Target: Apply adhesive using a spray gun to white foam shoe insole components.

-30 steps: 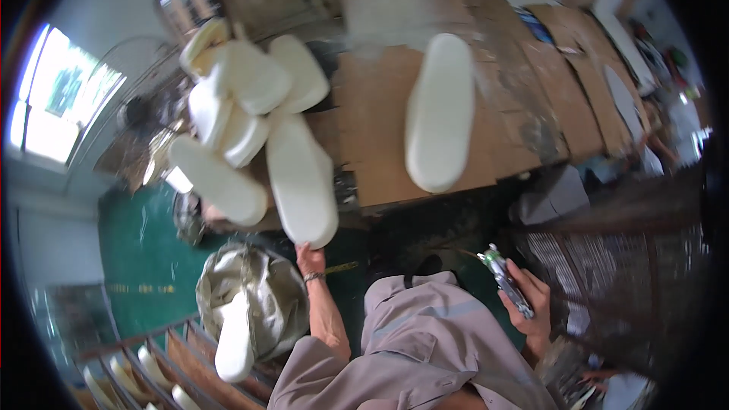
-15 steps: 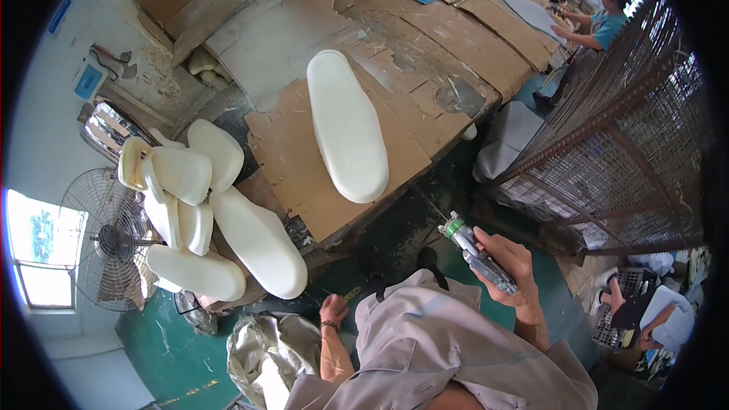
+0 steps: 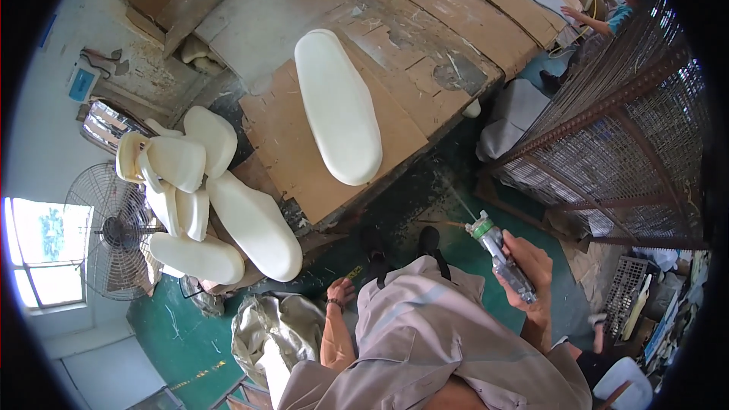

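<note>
My right hand (image 3: 529, 269) grips a metal hand tool (image 3: 507, 260) with a green ring near its head, held over the floor right of the workbench. A thin pale line runs from the tool's head up and left; I cannot tell what it is. My left hand (image 3: 341, 290) hangs low beside the crumpled sack, holding nothing, its fingers loosely apart and a dark band on the wrist. Ahead, a long cream foam cushion (image 3: 338, 110) lies flat on the cardboard-covered workbench (image 3: 273, 156). Neither hand touches it.
At left, several cream foam pieces (image 3: 254, 224) are piled beside a wire-caged fan (image 3: 114, 231). A crumpled sack (image 3: 281, 326) stands by my left arm. A rusty mesh rack (image 3: 607, 159) rises at right. Another person (image 3: 619, 11) works at the bench's far right end.
My view has shifted, so the bench and foam pieces sit higher in it. My right hand and the tool appear farther right and slightly lower. The person at lower right has shifted.
</note>
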A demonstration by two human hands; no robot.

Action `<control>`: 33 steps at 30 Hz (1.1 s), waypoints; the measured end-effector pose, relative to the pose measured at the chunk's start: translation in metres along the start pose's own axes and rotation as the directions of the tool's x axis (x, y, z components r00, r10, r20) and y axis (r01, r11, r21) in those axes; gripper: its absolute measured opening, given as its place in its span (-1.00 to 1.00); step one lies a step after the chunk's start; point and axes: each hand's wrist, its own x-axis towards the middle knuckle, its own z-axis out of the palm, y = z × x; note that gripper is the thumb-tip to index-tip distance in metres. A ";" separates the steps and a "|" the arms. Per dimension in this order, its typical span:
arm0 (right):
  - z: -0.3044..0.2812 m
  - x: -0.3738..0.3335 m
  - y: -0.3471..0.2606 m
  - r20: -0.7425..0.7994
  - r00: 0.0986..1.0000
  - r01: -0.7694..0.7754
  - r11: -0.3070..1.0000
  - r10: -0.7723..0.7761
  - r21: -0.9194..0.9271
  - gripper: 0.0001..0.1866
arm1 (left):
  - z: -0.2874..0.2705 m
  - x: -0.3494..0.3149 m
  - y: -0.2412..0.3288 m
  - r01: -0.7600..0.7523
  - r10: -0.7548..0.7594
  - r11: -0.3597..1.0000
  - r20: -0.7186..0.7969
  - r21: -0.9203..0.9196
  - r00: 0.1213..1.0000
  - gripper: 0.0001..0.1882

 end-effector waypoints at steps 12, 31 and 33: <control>-0.030 -0.026 0.023 0.180 0.984 -0.031 0.992 0.008 0.126 -0.35 | 0.043 0.002 0.021 -0.068 0.063 0.993 0.055 0.094 0.996 -0.50; -0.077 -0.049 0.055 0.347 0.935 -0.138 0.975 0.071 0.172 -0.28 | 0.093 -0.022 0.008 -0.120 0.118 0.991 0.033 0.063 0.992 -0.51; -0.075 -0.044 0.057 0.329 0.942 -0.121 0.979 0.062 0.164 -0.37 | 0.098 -0.024 0.021 -0.257 0.264 0.959 0.045 -0.123 0.963 -0.52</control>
